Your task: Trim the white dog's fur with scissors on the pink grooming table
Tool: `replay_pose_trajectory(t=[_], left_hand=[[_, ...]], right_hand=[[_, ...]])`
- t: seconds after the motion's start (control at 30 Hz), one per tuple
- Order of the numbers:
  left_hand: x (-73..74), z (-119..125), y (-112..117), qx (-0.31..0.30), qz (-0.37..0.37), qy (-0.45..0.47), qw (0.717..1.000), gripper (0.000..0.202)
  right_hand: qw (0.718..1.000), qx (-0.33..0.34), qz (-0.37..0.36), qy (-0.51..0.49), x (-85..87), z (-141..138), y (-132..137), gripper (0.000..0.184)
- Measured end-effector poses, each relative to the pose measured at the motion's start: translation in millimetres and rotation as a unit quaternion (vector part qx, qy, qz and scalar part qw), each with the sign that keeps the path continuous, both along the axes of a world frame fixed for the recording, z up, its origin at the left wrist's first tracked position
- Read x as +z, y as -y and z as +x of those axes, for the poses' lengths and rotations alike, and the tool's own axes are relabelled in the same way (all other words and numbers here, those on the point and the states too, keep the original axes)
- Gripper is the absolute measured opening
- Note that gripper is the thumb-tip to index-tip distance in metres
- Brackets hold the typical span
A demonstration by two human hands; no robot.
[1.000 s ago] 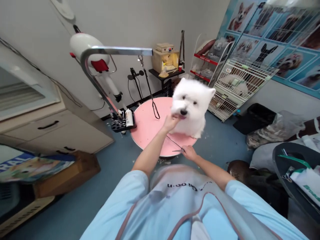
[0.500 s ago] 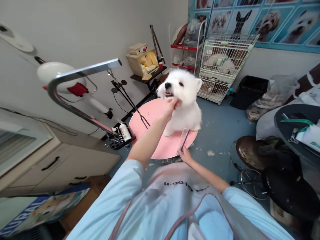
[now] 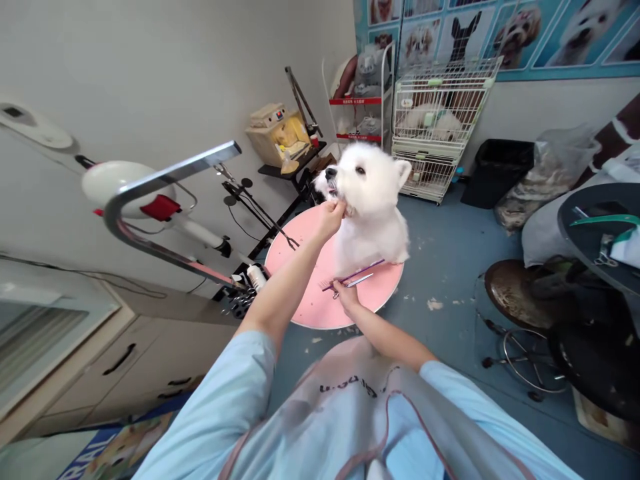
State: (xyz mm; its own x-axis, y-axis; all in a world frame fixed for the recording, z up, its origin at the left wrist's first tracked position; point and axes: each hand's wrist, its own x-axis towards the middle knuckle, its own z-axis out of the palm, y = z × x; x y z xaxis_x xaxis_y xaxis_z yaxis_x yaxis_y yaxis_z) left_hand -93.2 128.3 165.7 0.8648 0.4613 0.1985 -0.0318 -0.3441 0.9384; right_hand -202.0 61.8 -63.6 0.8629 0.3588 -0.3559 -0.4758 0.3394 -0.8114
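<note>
One white dog (image 3: 370, 207) sits on the round pink table (image 3: 310, 303), its head turned toward the wall. The left hand (image 3: 331, 217) reaches up under its chin, fingers closed on the chin fur. The right hand (image 3: 345, 293) rests low at the table's near edge, fingers gripping two tools together: a purple comb (image 3: 357, 273) and a pair of scissors (image 3: 356, 283), both lying nearly flat just before the dog's front paws. One white bottle (image 3: 257, 275) stands in a tray beside the table.
</note>
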Motion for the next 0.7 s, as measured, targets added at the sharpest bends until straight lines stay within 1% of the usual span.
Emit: replay_pose_trajectory(t=[0.07, 0.17, 0.23, 0.27, 0.33, 0.37, 0.43, 0.47, 0.53, 0.57, 0.63, 0.7], left_hand=[[5.3, -1, 5, -0.062, 0.040, 0.009, 0.997, 0.047], [14.9, -10, 13, -0.128, 0.094, -0.013, 0.987, 0.046], [20.0, -16, 16, -0.148, 0.127, -0.023, 0.981, 0.045], [21.9, -18, 17, -0.153, 0.141, -0.029, 0.978, 0.045], [24.8, -19, 18, -0.165, 0.162, -0.039, 0.972, 0.045], [25.9, -18, 18, -0.173, 0.168, -0.041, 0.970, 0.046], [27.1, -17, 17, -0.192, 0.176, -0.037, 0.965, 0.048], [27.3, -16, 16, -0.203, 0.180, -0.034, 0.962, 0.050], [27.0, -14, 15, -0.223, 0.187, -0.033, 0.956, 0.050], [26.7, -14, 14, -0.230, 0.191, -0.034, 0.954, 0.049], [26.4, -13, 12, -0.243, 0.204, -0.036, 0.948, 0.047], [27.2, -11, 10, -0.255, 0.215, -0.043, 0.942, 0.045]], right_hand=[[0.999, -0.026, 0.011, -0.014, 11.8, 11, -9, 0.022], [0.997, -0.059, 0.022, -0.042, 37.2, 43, -33, 0.018], [0.995, -0.076, 0.029, -0.057, 56.4, 66, -49, 0.015], [0.995, -0.080, 0.035, -0.048, 64.9, 74, -54, 0.013], [0.996, -0.070, 0.050, 0.007, 76.0, 78, -57, 0.014], [0.996, -0.057, 0.059, 0.043, 77.8, 74, -54, 0.015], [0.992, -0.023, 0.073, 0.096, 74.7, 56, -43, 0.018], [0.992, -0.012, 0.079, 0.101, 71.0, 47, -37, 0.019], [0.994, -0.015, 0.085, 0.068, 64.0, 36, -31, 0.020], [0.995, -0.026, 0.084, 0.041, 62.3, 36, -32, 0.020], [0.996, -0.058, 0.073, 0.001, 63.7, 46, -41, 0.019], [0.996, -0.070, 0.055, 0.024, 68.4, 57, -52, 0.020]])
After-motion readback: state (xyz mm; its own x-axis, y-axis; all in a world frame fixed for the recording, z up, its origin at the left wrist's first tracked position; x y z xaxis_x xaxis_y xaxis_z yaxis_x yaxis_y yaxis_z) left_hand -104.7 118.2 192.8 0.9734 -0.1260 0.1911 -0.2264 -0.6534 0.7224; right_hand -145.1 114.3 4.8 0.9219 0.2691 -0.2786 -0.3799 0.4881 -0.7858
